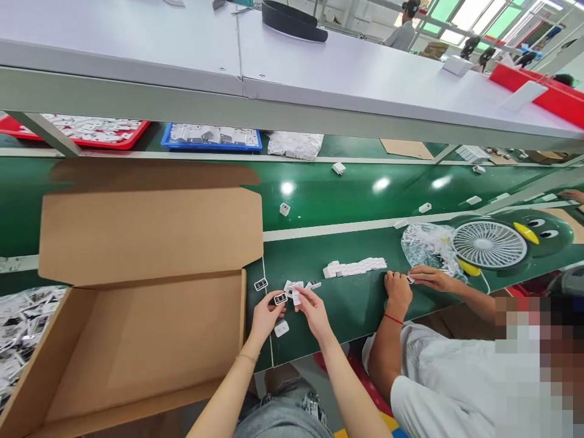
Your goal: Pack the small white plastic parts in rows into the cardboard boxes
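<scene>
Person's L hand (266, 315) pinches a black-faced white pc. (280, 298), face up, prob. to keep it visible; R hand (314, 311) pinches a plain white pc. (296, 297) beside it, over green bench (349, 301), loose pcs. (289, 285) near, prob. for quick reach.

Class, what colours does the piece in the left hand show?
The piece is black and white, clearest in the head view.

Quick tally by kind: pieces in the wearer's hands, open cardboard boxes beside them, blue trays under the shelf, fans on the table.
Dark-faced piece, left hand: 1
White piece, right hand: 1
Open cardboard box: 1
Blue tray: 1
Fan: 1
Total: 5
</scene>
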Tool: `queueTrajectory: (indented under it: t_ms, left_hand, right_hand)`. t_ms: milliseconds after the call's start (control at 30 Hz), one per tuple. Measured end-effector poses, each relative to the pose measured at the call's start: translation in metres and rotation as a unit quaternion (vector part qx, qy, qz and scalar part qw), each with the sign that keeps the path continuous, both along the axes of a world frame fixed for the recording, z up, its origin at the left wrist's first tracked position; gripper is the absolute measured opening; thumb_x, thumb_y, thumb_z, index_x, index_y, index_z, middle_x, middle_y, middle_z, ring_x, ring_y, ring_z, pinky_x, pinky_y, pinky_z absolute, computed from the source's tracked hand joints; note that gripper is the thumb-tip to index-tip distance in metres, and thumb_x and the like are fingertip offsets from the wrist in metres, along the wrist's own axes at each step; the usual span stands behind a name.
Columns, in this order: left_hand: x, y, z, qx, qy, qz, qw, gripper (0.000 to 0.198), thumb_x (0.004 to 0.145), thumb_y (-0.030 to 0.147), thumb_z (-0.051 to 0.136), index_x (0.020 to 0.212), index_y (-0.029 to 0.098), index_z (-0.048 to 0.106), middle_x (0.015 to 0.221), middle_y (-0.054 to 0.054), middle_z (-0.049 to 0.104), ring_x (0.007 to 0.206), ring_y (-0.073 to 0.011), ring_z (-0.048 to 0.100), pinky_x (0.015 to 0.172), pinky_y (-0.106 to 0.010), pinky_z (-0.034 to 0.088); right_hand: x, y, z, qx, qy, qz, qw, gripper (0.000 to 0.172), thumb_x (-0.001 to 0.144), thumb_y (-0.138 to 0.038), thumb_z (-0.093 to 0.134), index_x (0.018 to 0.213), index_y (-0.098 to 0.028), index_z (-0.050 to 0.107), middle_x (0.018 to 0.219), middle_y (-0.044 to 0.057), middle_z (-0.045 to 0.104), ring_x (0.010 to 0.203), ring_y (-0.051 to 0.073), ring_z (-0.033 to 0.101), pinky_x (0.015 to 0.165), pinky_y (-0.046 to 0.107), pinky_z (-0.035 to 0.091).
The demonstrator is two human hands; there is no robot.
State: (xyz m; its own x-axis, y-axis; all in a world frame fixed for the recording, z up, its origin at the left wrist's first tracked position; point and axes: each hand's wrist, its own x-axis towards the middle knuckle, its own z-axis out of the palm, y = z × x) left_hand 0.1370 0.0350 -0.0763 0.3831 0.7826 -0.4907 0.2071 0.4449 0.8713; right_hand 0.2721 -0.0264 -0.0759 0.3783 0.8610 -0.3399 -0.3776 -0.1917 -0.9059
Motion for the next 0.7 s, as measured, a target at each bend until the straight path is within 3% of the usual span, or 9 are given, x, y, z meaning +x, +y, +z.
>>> queueTrajectory:
  t_ms: [133,233,300,367,567,700]
  left_hand:
    - [-0.002,0.0,-0.001,-0.052,-0.057,0.025,0.997,0.043,0.06,0.029,0.067,0.1,0.014,0.058,0.085,-0.006,0.068,0.069,-0.0185,0.066,0.069,-0.034,0.055]
    - [-0.004,0.0,-0.006,-0.047,-0.065,0.034,0.996,0.043,0.058,0.023,0.068,0.099,0.013,0.058,0.086,-0.006,0.068,0.072,-0.0185,0.065,0.075,-0.035,0.053]
    - [-0.004,-0.001,-0.008,-0.045,-0.067,0.039,0.996,0.041,0.058,0.019,0.066,0.097,0.013,0.059,0.086,-0.005,0.068,0.071,-0.0176,0.064,0.075,-0.035,0.052]
    - [-0.005,-0.001,-0.007,-0.058,-0.088,0.044,0.993,0.037,0.059,0.016,0.064,0.096,0.013,0.061,0.09,-0.005,0.067,0.072,-0.0167,0.064,0.076,-0.035,0.052]
    - [-0.006,0.0,0.007,-0.154,-0.141,0.081,0.975,0.032,0.066,0.02,0.059,0.097,0.014,0.062,0.1,-0.008,0.065,0.086,-0.0186,0.063,0.086,-0.037,0.048]
    - [-0.007,0.0,0.012,-0.167,-0.166,0.072,0.969,0.034,0.07,0.028,0.062,0.101,0.014,0.061,0.104,-0.008,0.064,0.092,-0.0186,0.061,0.092,-0.037,0.045]
  right_hand:
    - [0.005,0.015,0.014,0.044,-0.204,0.114,0.971,0.034,0.074,-0.026,0.059,0.108,-0.026,0.059,0.094,0.004,0.06,0.083,0.016,0.057,0.077,0.032,0.049]
    - [0.007,0.026,0.023,0.103,-0.338,0.241,0.904,0.035,0.079,-0.017,0.051,0.113,-0.027,0.056,0.104,0.005,0.059,0.096,0.017,0.053,0.088,0.036,0.043]
    - [0.008,0.031,0.026,0.14,-0.382,0.315,0.858,0.037,0.081,-0.013,0.047,0.115,-0.026,0.054,0.107,0.005,0.059,0.102,0.017,0.051,0.091,0.037,0.041]
    - [0.009,0.034,0.025,0.163,-0.401,0.352,0.83,0.035,0.082,-0.012,0.047,0.112,-0.025,0.056,0.105,0.006,0.06,0.1,0.017,0.052,0.09,0.037,0.042]
    - [0.01,0.032,0.022,0.152,-0.389,0.324,0.849,0.027,0.085,-0.017,0.047,0.107,-0.025,0.059,0.102,0.005,0.062,0.096,0.016,0.055,0.087,0.035,0.044]
    - [0.011,0.032,0.017,0.133,-0.399,0.286,0.861,0.026,0.083,-0.022,0.05,0.107,-0.026,0.06,0.104,0.006,0.06,0.1,0.018,0.053,0.089,0.037,0.042]
